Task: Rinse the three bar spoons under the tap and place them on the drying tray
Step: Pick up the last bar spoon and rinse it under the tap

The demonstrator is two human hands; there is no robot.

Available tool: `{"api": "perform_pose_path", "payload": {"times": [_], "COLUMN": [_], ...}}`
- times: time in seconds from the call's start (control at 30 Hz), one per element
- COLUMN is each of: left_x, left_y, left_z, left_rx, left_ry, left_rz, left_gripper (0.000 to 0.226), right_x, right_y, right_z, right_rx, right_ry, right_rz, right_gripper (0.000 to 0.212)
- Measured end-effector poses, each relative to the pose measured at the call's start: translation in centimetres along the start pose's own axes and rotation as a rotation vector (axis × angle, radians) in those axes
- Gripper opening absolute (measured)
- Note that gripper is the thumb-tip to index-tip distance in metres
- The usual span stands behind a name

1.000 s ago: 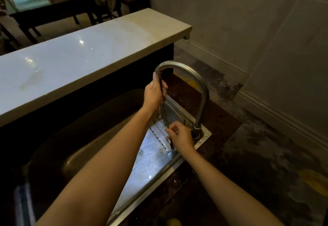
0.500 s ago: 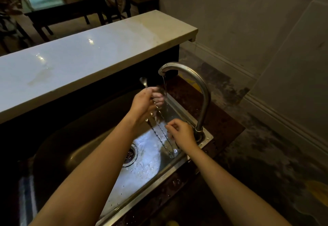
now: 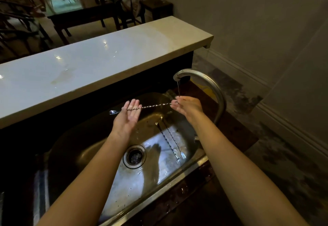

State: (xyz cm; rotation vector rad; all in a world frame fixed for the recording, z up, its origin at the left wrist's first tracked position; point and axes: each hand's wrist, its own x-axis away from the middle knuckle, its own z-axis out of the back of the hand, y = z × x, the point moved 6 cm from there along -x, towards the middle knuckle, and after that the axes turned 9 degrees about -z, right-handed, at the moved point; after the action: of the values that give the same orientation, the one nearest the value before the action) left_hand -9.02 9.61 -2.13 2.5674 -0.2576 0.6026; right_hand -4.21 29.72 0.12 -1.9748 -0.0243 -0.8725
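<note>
One bar spoon (image 3: 154,106) is held roughly level above the basin, twisted stem stretched between both hands, bowl end poking out past the left. The left hand (image 3: 127,117) is flat, palm up, fingers straight; the stem simply lies across them, likely as a cradle so it can be turned or slid. The right hand (image 3: 188,107) meets the other end just under the spout; pinching or only propping it, I cannot tell. A thin stream of water (image 3: 178,89) falls from the tap (image 3: 204,81) onto that end, which probably explains the sideways hold: the length can be fed through the stream. The two other spoons (image 3: 168,140) lie side by side on the floor of the sink (image 3: 159,195), right of the drain (image 3: 134,156), fork ends toward the near rim (rinsed or waiting, unclear). A pale counter (image 3: 88,65) runs behind. No drying tray in view.
</note>
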Motion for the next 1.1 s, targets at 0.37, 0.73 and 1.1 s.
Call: {"api": "perform_pose_path", "payload": {"times": [0.37, 0.73, 1.1], "left_x": [-1.1, -4.9, -8.8], "left_y": [0.7, 0.4, -1.9], "left_z": [-1.1, 7.1, 14.1], "left_rx": [-0.202, -0.406, -0.428], "left_ry": [-0.107, 0.141, 0.176], "left_rz": [-0.116, 0.011, 0.174], "left_gripper": [0.039, 0.030, 0.029], "right_x": [-2.6, -9.3, -15.0], "right_y": [4.4, 14.6, 19.8], "right_z": [1.2, 3.4, 3.3], "right_rx": [0.743, 1.447, 1.771], "right_ry": [0.033, 0.132, 0.318], "right_rz": [-0.024, -0.219, -0.219], "right_gripper": [0.034, 0.036, 0.036]}}
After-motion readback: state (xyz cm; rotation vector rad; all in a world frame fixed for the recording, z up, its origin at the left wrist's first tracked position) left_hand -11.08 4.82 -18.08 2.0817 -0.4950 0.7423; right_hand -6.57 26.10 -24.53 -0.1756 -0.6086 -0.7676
